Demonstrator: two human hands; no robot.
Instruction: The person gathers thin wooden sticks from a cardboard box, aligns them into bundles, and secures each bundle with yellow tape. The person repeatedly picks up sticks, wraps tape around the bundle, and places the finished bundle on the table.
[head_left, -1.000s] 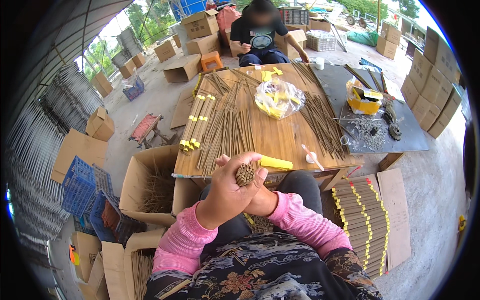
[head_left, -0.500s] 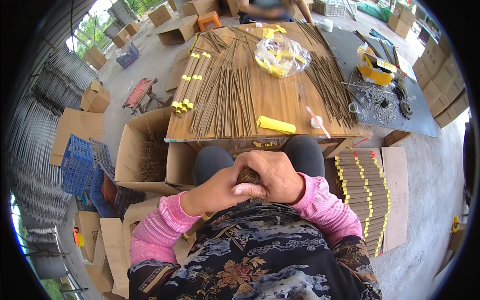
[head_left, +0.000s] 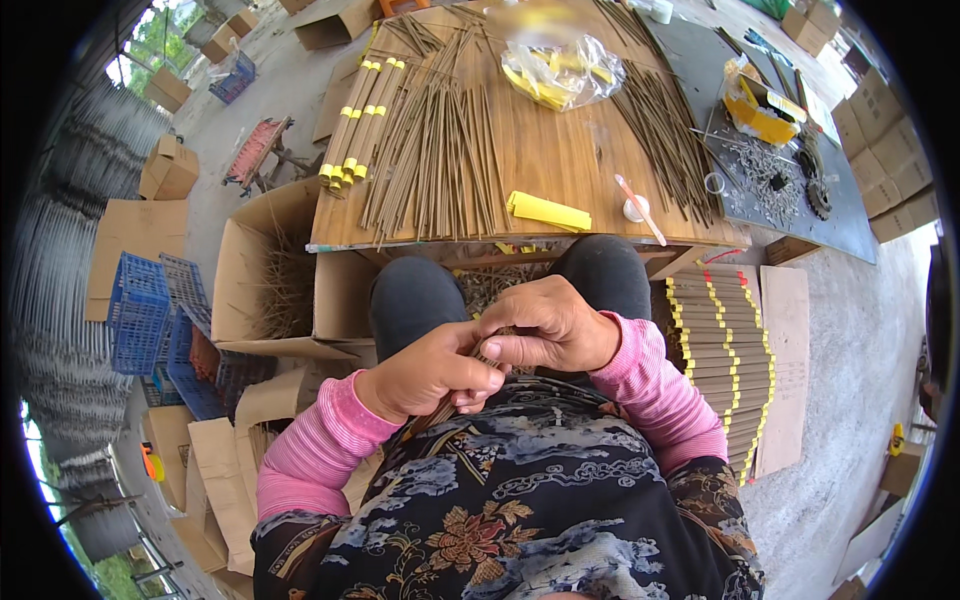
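Close to my body, over my lap, my left hand (head_left: pixel 425 372) is closed around a bundle of thin brown incense sticks (head_left: pixel 432 416). The lower part of the bundle slants down and left below that hand. My right hand (head_left: pixel 552 325) grips the bundle's upper end, its thumb and fingers bent over the tips. Most of the bundle is hidden by my hands. On the wooden table (head_left: pixel 565 170) ahead lie loose brown sticks (head_left: pixel 440 165), bundles banded in yellow (head_left: pixel 360 120) and a stack of yellow paper strips (head_left: pixel 549 211).
A clear plastic bag of yellow strips (head_left: pixel 565 78) and a pinkish stick across a white lid (head_left: pixel 634 209) lie on the table. Banded bundles (head_left: pixel 722 355) rest on cardboard at right. An open carton (head_left: pixel 270 275) and blue crates (head_left: pixel 140 310) stand at left.
My right hand has shifted from being cupped over the bundle's top to pinching its upper end. The bundle tilts more, and its lower part now shows. The view has tipped downward.
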